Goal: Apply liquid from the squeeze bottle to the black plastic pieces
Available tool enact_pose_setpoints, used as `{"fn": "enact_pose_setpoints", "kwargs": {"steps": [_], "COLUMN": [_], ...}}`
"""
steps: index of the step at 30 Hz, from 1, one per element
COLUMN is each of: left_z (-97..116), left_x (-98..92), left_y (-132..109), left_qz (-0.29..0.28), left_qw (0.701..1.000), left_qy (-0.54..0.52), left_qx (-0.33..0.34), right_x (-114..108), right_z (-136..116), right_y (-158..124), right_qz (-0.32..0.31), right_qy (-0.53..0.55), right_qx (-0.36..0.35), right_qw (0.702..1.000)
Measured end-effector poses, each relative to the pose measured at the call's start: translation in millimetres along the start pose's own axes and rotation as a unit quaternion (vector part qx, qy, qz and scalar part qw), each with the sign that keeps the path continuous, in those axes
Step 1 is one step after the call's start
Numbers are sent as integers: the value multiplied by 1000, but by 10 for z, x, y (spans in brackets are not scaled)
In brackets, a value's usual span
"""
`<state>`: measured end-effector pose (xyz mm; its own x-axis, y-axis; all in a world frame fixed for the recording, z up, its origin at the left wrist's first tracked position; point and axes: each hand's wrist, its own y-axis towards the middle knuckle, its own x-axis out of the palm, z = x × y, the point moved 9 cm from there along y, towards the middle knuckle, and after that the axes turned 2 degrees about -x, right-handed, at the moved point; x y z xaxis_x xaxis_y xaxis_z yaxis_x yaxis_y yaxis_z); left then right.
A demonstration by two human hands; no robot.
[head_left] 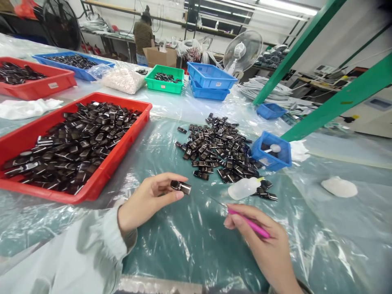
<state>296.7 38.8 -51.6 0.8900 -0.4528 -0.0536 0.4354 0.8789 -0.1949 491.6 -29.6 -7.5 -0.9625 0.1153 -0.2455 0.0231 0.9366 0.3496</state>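
Between the thumb and fingers of my left hand (pixel 153 196) is a small black plastic part (pixel 181 187) with a shiny face. My right hand (pixel 263 237) grips a pink-handled tool (pixel 249 223) like a pen, its thin metal tip pointing left toward the black part but apart from it. Beyond my hands lies a loose pile of similar black parts (pixel 217 143). A translucent squeeze bottle (pixel 244 188) with a yellowish tip rests on its side at the near edge of that pile. To the left, a large red tray (pixel 114 164) is heaped with more black parts.
A small blue bin (pixel 266 161) with a white round-headed item stands right of the pile. Behind are a green tray (pixel 163 86), stacked blue trays (pixel 211 77) and a bag of pale pieces (pixel 123 80). Green posts (pixel 337 100) slant at right. A person (pixel 142 36) stands far back.
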Motion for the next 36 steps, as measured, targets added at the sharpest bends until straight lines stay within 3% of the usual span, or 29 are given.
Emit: {"fn": "enact_pose_setpoints", "kwargs": {"steps": [5, 9, 15, 30, 36], "left_z": [80, 110, 58, 31, 56], "left_x": [45, 67, 113, 124, 118], "left_y": [-80, -125, -136, -137, -155], "left_qz": [-2, -2, -18, -19, -23], "left_qw": [999, 999, 999, 997, 998], "left_qy": [18, 35, 27, 68, 58], "left_qx": [26, 29, 11, -4, 1], "right_x": [-35, -27, -53, 74, 184], "right_z": [88, 121, 114, 164, 210], "right_y": [-16, -15, 17, -20, 1], "right_qz": [10, -6, 32, 6, -37], "right_qy": [63, 73, 85, 150, 227], "right_qx": [40, 31, 23, 65, 122], "right_qw": [997, 997, 996, 987, 966]}}
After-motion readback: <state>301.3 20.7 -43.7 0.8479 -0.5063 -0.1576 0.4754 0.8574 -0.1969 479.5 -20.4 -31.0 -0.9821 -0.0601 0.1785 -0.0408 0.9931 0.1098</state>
